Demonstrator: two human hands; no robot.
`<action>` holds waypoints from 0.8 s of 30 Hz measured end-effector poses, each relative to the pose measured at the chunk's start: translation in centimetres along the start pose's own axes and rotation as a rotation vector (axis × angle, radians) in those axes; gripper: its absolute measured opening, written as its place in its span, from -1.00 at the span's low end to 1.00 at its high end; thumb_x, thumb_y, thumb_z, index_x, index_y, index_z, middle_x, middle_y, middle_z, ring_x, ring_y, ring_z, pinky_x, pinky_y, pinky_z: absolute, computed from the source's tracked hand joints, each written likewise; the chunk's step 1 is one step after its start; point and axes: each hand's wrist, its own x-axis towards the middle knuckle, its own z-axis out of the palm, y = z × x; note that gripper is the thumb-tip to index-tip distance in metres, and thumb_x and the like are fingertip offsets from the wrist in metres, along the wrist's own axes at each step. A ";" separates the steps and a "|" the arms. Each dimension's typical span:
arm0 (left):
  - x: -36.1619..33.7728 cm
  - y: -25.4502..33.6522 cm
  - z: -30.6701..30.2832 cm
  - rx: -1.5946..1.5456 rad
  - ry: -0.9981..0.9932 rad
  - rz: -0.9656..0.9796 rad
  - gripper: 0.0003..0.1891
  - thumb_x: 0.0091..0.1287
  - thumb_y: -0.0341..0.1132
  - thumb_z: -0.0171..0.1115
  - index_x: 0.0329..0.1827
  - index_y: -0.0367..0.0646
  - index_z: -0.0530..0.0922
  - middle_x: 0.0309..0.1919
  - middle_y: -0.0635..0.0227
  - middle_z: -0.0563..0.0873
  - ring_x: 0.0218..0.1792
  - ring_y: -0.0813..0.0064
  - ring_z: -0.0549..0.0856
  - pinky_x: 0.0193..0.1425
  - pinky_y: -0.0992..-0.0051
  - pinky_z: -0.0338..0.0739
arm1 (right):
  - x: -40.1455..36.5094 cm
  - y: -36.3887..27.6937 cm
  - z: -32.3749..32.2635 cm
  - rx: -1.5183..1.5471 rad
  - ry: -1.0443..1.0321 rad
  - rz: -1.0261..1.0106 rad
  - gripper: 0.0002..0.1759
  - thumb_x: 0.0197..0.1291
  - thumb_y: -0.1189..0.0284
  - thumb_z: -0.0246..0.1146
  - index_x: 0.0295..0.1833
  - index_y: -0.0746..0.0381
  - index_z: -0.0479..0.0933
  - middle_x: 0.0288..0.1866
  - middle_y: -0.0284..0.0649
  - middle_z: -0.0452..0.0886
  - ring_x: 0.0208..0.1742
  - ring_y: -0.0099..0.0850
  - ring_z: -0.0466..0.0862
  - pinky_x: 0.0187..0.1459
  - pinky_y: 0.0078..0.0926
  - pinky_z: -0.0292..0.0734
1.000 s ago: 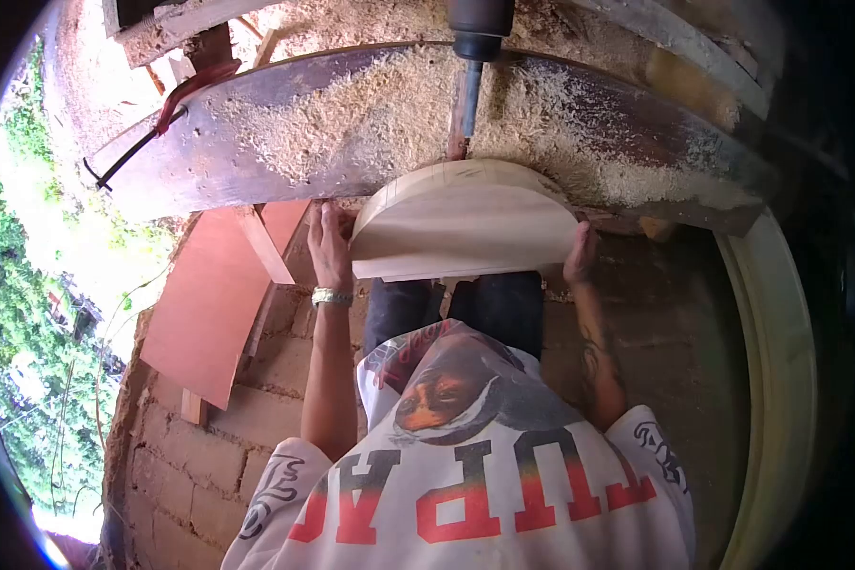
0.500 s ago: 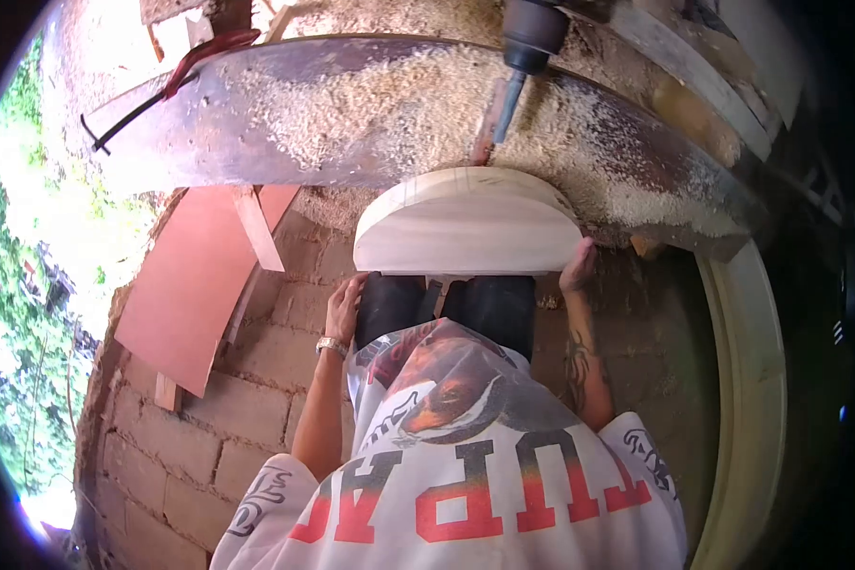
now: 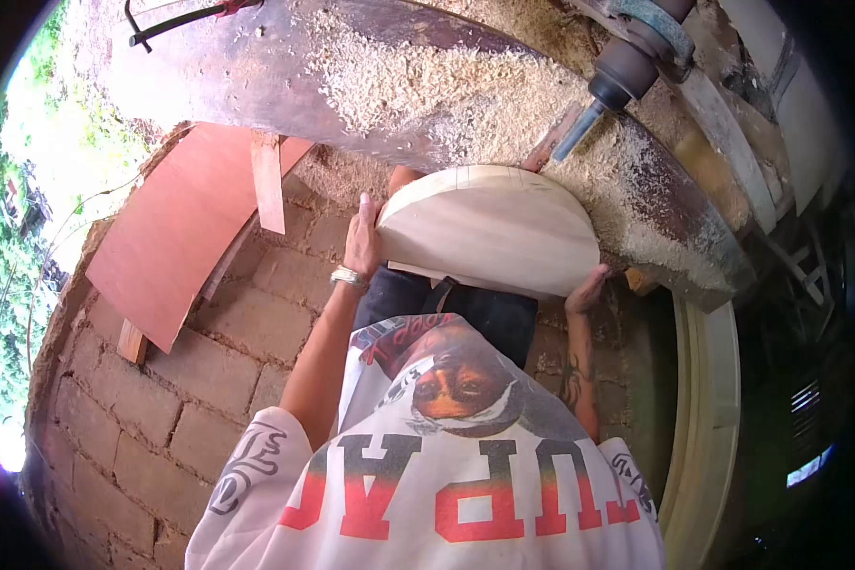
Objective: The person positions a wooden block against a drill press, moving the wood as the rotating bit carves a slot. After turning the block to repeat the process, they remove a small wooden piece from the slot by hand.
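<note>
A thick half-round piece of pale wood (image 3: 489, 228) is held in front of my waist, its curved edge towards the workbench and its flat edge towards me. My left hand (image 3: 361, 242), with a band on the wrist, grips the left end of the wood, its thumb side up along the edge. At the right end, my right hand (image 3: 587, 290) holds the lower corner, and some of its fingers are hidden beneath. Just beyond the curved edge, a grey spindle tool with a slim bit (image 3: 579, 128) points down over the bench.
Sawdust (image 3: 399, 90) covers much of the dark curved workbench (image 3: 256, 76). A clamp (image 3: 176, 24) is on its far left. A reddish board (image 3: 176, 228) and a wood strip (image 3: 268, 180) lean below. A pale curved frame (image 3: 708, 408) stands right, beside a brick surface (image 3: 228, 342).
My left hand has risen from beside my thigh to the wood's left end. The half-round wood is now tilted, its right end lower. The view has shifted, moving the bit rightwards in frame.
</note>
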 end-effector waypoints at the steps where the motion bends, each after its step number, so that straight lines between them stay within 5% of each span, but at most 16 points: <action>1: 0.1 0.2 -0.3 -0.016 -0.003 -0.052 -0.05 0.74 0.34 -0.49 -0.18 -0.39 0.69 -0.29 0.25 0.74 -0.20 0.41 0.61 0.10 0.37 0.50 | -0.1 -0.6 0.1 -0.012 0.009 0.020 -0.13 0.73 -0.16 -0.21 0.23 0.48 0.66 0.15 0.05 0.77 0.12 -0.16 0.75 0.20 -0.17 0.61; 5: 0.2 0.8 0.0 -0.173 0.022 -0.042 -0.08 0.73 0.35 -0.46 -0.21 -0.34 0.67 -0.32 0.30 0.72 -0.21 0.48 0.60 0.03 0.41 0.49 | -0.8 -2.3 -0.3 0.021 -0.046 0.176 -0.12 0.73 -0.17 -0.24 0.48 0.49 0.44 0.43 0.17 0.58 0.39 -0.09 0.61 0.41 -0.16 0.47; 7: 0.9 -0.6 -0.5 -0.257 0.012 -0.081 -0.14 0.72 0.38 -0.39 0.02 -0.28 0.66 -0.19 0.27 0.78 -0.13 0.47 0.66 0.09 0.42 0.51 | -0.7 -1.9 0.2 0.049 -0.033 0.179 -0.11 0.74 -0.17 -0.24 0.50 0.49 0.43 0.46 0.16 0.57 0.41 -0.08 0.60 0.45 -0.16 0.45; 11: 0.5 2.7 -0.4 -0.550 0.089 -0.254 -0.24 0.75 0.31 -0.36 0.13 -0.24 0.59 -0.24 0.28 0.78 -0.19 0.43 0.68 0.05 0.36 0.54 | -0.5 4.8 0.5 -0.052 0.159 0.021 -0.11 0.73 -0.18 -0.23 0.32 0.48 0.62 0.24 0.05 0.74 0.18 -0.11 0.72 0.34 -0.15 0.52; 16: 1.5 8.0 -0.2 0.412 0.227 0.524 -0.48 0.74 0.04 -0.09 0.32 -0.29 0.51 0.13 -0.07 0.67 0.19 0.01 0.64 0.30 0.07 0.49 | -1.2 -3.3 -0.5 -0.005 -0.019 0.261 -0.13 0.72 -0.19 -0.22 0.44 0.44 0.52 0.39 0.11 0.63 0.31 -0.09 0.64 0.41 -0.16 0.45; 19: 2.4 13.9 3.1 0.519 0.123 0.714 -0.53 0.67 -0.05 0.06 0.39 -0.25 0.52 0.36 -0.11 0.55 0.39 -0.13 0.50 0.52 -0.02 0.35 | -1.2 4.9 0.3 0.025 0.066 0.217 -0.15 0.73 -0.17 -0.20 0.56 0.41 0.39 0.62 0.06 0.41 0.53 -0.16 0.45 0.50 -0.19 0.34; 21: 3.3 15.6 5.4 0.594 0.073 0.837 -0.54 0.66 -0.06 0.07 0.41 -0.20 0.52 0.44 -0.09 0.51 0.45 -0.16 0.45 0.59 -0.06 0.29 | 3.5 10.1 -4.4 0.516 0.059 0.783 -0.12 0.72 -0.21 -0.23 0.52 0.42 0.42 0.51 0.14 0.48 0.48 -0.06 0.50 0.48 -0.14 0.36; 23: 4.7 16.6 7.2 0.678 0.062 0.901 -0.54 0.65 -0.07 0.08 0.45 -0.14 0.51 0.52 -0.11 0.44 0.51 -0.21 0.40 0.62 -0.13 0.23 | 3.1 12.3 -3.3 0.576 0.045 0.792 -0.14 0.72 -0.19 -0.20 0.53 0.41 0.42 0.52 0.16 0.47 0.50 -0.04 0.49 0.50 -0.12 0.34; 24: 5.1 16.8 7.7 0.712 0.089 0.906 -0.52 0.65 -0.06 0.09 0.46 -0.15 0.51 0.54 -0.11 0.41 0.55 -0.22 0.36 0.63 -0.14 0.21 | 0.6 12.5 0.5 0.378 0.048 0.530 -0.18 0.73 -0.15 -0.16 0.56 0.40 0.40 0.57 0.13 0.43 0.53 -0.06 0.46 0.53 -0.13 0.32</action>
